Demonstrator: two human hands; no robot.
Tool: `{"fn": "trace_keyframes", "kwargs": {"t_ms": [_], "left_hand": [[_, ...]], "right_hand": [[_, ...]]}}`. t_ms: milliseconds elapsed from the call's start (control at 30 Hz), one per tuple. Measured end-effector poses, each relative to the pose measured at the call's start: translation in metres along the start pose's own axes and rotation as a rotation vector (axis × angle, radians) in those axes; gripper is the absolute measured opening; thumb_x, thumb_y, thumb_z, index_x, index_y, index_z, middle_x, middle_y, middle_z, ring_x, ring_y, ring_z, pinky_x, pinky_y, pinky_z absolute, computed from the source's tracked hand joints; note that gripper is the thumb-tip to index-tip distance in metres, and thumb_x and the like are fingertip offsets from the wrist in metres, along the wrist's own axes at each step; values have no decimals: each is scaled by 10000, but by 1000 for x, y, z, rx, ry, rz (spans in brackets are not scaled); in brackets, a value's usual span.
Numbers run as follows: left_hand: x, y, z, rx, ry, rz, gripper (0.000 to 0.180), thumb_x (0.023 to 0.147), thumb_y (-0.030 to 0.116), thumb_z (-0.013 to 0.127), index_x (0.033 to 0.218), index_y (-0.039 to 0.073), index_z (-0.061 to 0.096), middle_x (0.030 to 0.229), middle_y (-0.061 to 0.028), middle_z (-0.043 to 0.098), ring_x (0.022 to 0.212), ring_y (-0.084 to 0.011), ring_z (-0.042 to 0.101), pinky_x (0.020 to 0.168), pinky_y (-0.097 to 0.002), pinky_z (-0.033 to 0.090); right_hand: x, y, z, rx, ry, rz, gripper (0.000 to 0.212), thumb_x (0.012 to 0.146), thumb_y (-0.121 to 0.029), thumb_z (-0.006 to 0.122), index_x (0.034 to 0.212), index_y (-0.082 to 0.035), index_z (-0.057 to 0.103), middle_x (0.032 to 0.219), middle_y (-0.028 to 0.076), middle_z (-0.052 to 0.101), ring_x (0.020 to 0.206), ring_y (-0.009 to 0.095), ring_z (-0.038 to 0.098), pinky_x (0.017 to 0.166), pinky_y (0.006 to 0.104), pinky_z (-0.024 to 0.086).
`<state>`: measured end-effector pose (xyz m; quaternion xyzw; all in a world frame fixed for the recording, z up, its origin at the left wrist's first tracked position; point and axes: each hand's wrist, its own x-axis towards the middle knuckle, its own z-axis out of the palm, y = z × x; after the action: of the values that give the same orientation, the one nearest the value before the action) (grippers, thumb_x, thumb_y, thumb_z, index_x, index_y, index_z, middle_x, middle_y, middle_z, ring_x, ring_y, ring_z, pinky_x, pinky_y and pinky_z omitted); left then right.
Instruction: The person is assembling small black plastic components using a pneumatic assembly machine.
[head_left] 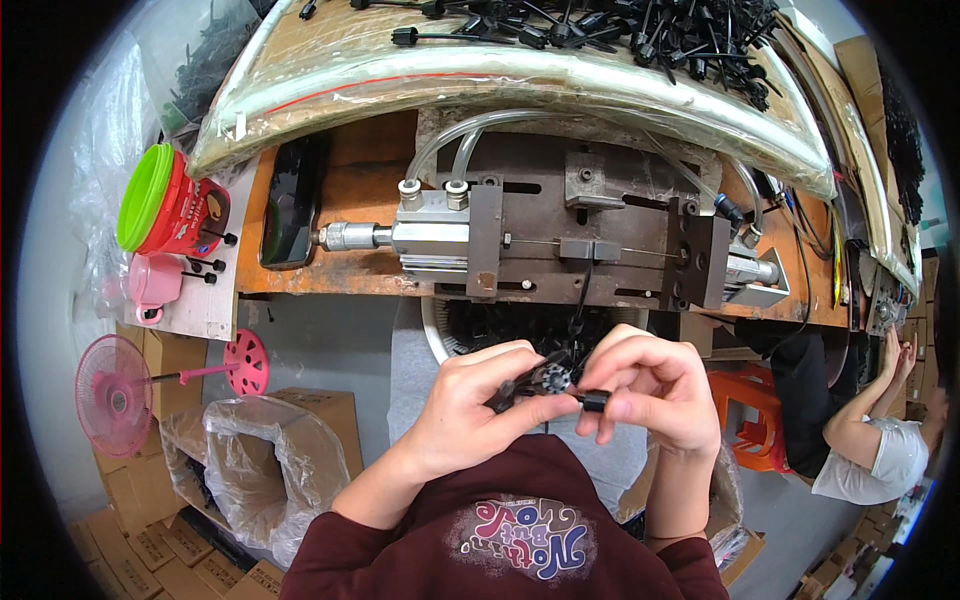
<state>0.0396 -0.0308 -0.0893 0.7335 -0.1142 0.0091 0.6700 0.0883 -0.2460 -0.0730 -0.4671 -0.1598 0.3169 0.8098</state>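
My left hand is closed around a bunch of black plastic pieces, their ends gathered at the fingertips in front of my chest. Close beside it, my right hand pinches a small black cylindrical piece between thumb and fingers. Whether that piece is joined to the bunch is hard to tell. Just beyond my hands stands a metal bench fixture with pneumatic cylinders at both ends. At its middle are small grey jaws, and a thin black stem hangs down from them.
A plastic-wrapped tray heaped with loose black pieces spans the far side. At left are a dark phone, a red bucket, a pink cup, a pink fan and a lined bin. A co-worker sits right, near an orange stool.
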Motion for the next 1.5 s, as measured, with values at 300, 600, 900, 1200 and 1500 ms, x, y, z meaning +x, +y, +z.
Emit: {"fn": "trace_keyframes", "kwargs": {"t_ms": [300,600,900,1200,1500], "left_hand": [[0,8,1,-114,102,-244,103,906,70,710,923,-26,678,761,-23,587,634,-70,505,557,-242,412],[-2,4,-1,-314,167,-184,195,1027,189,571,1082,22,654,806,19,595,657,-37,510,595,-196,420],[-7,3,-5,-315,163,-130,232,1049,183,515,1101,-1,647,811,-3,599,604,-42,494,554,-193,414],[-4,5,-5,-212,175,-124,276,1035,206,549,1048,-38,678,718,6,518,561,-45,464,510,-207,361],[-2,8,-18,60,82,71,152,932,75,669,1027,-43,684,774,-68,572,650,-140,531,549,-259,401]], "right_hand": [[-15,-7,-14,238,-97,-122,362,623,146,838,931,91,656,990,179,593,820,280,726,659,305,617],[4,1,2,-1226,365,-531,344,621,-19,880,899,-21,677,1161,135,680,986,238,682,819,341,558],[29,18,7,-1726,363,-528,212,700,-61,776,883,-42,669,1196,117,699,687,193,673,631,296,534],[36,15,11,-1781,389,-515,165,726,-76,754,865,-57,667,1179,94,706,565,150,609,569,272,503],[35,11,15,-1832,386,-480,160,743,-78,756,880,-53,677,1145,89,714,559,165,616,563,261,504]]}}
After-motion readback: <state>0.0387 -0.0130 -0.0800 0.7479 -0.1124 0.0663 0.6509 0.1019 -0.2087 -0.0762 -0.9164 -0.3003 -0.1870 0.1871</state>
